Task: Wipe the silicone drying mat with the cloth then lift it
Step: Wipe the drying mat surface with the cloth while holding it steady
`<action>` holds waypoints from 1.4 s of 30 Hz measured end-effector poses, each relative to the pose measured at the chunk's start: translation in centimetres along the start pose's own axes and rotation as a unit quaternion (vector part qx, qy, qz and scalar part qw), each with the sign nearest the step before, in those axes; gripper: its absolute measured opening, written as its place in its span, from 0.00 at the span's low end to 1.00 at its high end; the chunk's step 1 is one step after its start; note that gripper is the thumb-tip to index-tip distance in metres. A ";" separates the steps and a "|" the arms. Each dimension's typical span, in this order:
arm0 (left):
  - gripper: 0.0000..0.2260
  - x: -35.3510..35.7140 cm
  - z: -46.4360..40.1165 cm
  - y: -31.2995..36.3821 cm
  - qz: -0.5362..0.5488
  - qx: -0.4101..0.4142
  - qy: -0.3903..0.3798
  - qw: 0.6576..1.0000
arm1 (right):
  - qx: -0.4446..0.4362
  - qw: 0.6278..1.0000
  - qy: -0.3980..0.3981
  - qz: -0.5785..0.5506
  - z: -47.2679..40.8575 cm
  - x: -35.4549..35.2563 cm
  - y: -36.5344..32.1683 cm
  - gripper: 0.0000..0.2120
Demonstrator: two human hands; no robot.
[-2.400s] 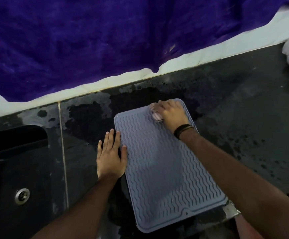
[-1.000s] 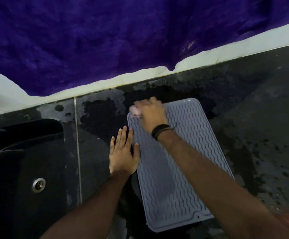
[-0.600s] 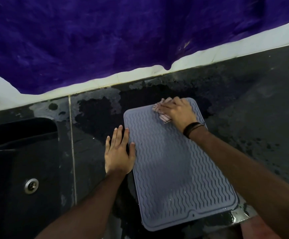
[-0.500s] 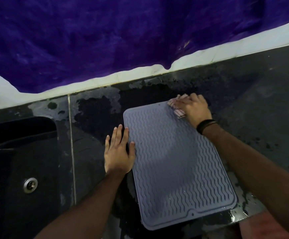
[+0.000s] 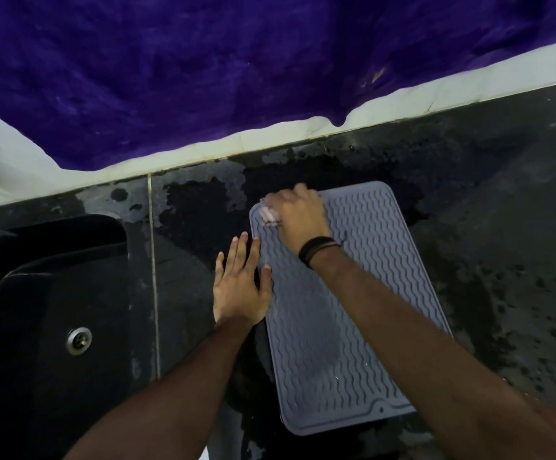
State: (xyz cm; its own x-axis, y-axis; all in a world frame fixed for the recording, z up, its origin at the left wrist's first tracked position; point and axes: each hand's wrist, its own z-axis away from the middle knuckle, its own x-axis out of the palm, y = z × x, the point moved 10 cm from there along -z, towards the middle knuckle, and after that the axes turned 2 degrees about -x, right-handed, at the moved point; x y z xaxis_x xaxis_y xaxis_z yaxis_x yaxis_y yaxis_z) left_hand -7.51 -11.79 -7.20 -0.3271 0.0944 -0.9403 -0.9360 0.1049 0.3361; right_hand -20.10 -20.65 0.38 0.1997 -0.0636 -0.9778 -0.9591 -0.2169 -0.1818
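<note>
Two hands on grey wavy-ribbed silicone drying mat [image 5: 353, 310], centre of frame on wet black bench [image 5: 502, 227] | right hand [image 5: 298, 217] fingers clamped on pale pink cloth [image 5: 267, 214], mat's upper-left corner | left hand [image 5: 240, 287] flat, fingers apart, at mat's left edge | black sink [image 5: 54, 310] lower left
</note>
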 end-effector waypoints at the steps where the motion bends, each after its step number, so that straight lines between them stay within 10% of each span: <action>1: 0.28 0.0 0.0 0.0 -0.003 -0.001 0.000 1.000 | -0.004 1.000 -0.020 0.012 0.2 1.2 -0.9 0.24; 13: 0.27 0.1 0.0 -0.1 -0.003 -0.009 0.001 1.000 | -0.026 0.997 -0.075 0.009 8.2 0.8 -0.7 0.24; 20: 0.26 -0.1 0.0 0.0 0.011 -0.004 -0.001 1.000 | 0.063 0.994 0.078 -0.045 1.4 -3.1 0.6 0.25; 36: 0.23 -0.6 0.0 0.1 0.006 -0.010 0.008 1.000 | -0.023 0.994 -0.105 -0.007 7.3 1.5 -2.3 0.22; 42: 0.23 -0.2 -0.1 -0.1 0.009 -0.009 0.012 1.000 | 0.018 0.999 0.023 0.020 3.2 -2.2 -1.8 0.24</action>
State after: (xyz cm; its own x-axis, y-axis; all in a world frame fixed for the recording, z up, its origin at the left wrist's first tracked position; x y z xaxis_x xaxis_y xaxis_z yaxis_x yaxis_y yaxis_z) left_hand -7.34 -11.88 -7.03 -0.3468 0.0723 -0.9351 -0.9321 0.0848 0.3522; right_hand -19.41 -16.97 2.50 0.1704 -0.1170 -0.9784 -0.9726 -0.1791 -0.1480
